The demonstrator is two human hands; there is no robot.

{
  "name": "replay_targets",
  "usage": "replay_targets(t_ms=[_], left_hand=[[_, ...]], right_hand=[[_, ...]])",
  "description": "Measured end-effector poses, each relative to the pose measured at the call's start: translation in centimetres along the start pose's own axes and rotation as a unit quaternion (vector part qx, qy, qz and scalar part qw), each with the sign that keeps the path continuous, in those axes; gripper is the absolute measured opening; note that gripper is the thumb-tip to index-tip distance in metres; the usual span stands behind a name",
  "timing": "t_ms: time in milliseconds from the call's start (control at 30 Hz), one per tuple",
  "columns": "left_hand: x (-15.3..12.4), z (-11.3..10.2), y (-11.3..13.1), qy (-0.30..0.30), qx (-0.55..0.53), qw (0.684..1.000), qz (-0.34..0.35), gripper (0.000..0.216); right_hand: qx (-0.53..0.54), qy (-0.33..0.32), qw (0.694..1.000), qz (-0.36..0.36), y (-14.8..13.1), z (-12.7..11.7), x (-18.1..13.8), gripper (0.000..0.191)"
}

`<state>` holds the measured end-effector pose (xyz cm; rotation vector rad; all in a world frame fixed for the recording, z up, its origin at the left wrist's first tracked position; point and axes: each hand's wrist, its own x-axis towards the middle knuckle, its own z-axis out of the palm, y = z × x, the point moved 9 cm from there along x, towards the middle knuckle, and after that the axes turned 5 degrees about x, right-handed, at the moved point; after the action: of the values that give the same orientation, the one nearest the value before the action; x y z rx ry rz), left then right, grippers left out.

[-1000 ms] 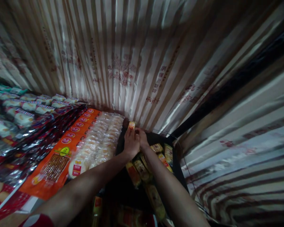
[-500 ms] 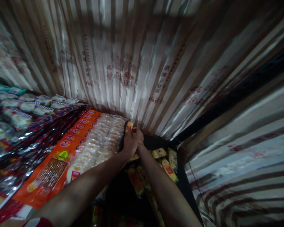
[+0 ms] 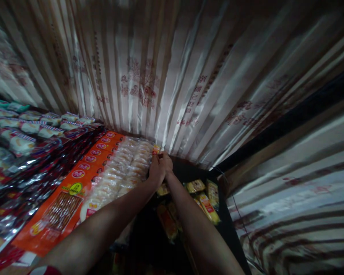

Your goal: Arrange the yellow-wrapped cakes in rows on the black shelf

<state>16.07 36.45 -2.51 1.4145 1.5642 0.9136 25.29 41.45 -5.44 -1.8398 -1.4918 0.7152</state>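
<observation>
My left hand (image 3: 157, 170) and my right hand (image 3: 167, 163) are side by side at the back edge of the black surface (image 3: 149, 236). Their closed fingers meet at a small yellow snack packet (image 3: 156, 149) with a red and orange label. The packet's upper end shows beyond the fingertips, next to a row of clear-wrapped white crackers (image 3: 132, 160). Several similar yellow packets lie loose around my right forearm, among them a red-labelled packet (image 3: 208, 209) and a paler packet (image 3: 196, 186). My forearms hide part of them.
Orange snack bags (image 3: 96, 156) stand in a row left of the crackers. Farther left are dark red shiny packs (image 3: 57, 160) and white snack packs (image 3: 50, 130). A pleated printed curtain (image 3: 143, 84) hangs close behind, with a dark bar (image 3: 263, 130) at the right.
Both hands and the yellow packet have shifted slightly left and back, closer to the crackers. The view has turned a little. The loose packets look undisturbed.
</observation>
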Motion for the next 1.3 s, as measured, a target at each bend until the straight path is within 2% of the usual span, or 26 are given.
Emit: replay_targets(t_ms=[100, 200, 367, 533, 667, 767, 833, 933, 1000, 1133, 1233, 1300], left_hand=[[-0.1, -0.5, 0.0, 0.023, 0.008, 0.999, -0.031, 0.037], [-0.6, -0.6, 0.5, 0.018, 0.019, 0.999, -0.042, 0.034], [-3.0, -0.5, 1.8, -0.023, 0.007, 1.000, 0.002, 0.035], [-8.1, -1.4, 1.6, -0.054, 0.034, 0.997, 0.036, 0.035], [-14.8, -2.3, 1.7, -0.090, 0.053, 0.986, 0.133, 0.035], [-20.6, -2.5, 0.8, -0.130, 0.060, 0.968, 0.206, 0.038], [-24.0, -2.3, -1.1, -0.150, 0.069, 0.961, 0.223, 0.038], [-27.8, -0.5, -5.5, -0.234, 0.118, 0.948, 0.182, 0.036], [-29.4, 0.6, -8.2, -0.272, 0.183, 0.930, 0.163, 0.044], [-30.4, 1.8, -11.8, -0.290, 0.294, 0.903, 0.123, 0.058], [-30.3, 2.1, -13.2, -0.271, 0.300, 0.911, 0.086, 0.054], [-30.2, 2.1, -13.3, -0.251, 0.274, 0.925, 0.085, 0.048]], right_hand=[[0.013, 0.002, 1.000, -0.009, 0.2, -0.2, 0.0, 0.020], [0.028, 0.005, 0.999, -0.023, 0.0, -0.9, -0.5, 0.023], [0.040, 0.026, 0.998, -0.036, -0.6, -3.4, -3.4, 0.028], [0.051, 0.113, 0.989, -0.076, -2.0, -7.6, -10.0, 0.032], [0.039, 0.125, 0.982, -0.134, -3.6, -9.4, -18.1, 0.034], [0.009, 0.109, 0.977, -0.186, -4.1, -9.0, -24.9, 0.033], [-0.015, 0.074, 0.978, -0.195, -3.1, -7.6, -29.2, 0.035], [-0.039, -0.009, 0.979, -0.201, -0.5, -4.4, -34.5, 0.040], [-0.069, -0.081, 0.977, -0.183, 2.0, -2.2, -36.8, 0.044], [-0.165, -0.105, 0.977, -0.089, 6.9, -1.3, -37.8, 0.054], [-0.206, -0.152, 0.965, -0.053, 9.1, -0.9, -37.4, 0.062], [-0.186, -0.191, 0.962, -0.053, 9.6, -0.5, -37.1, 0.061]])
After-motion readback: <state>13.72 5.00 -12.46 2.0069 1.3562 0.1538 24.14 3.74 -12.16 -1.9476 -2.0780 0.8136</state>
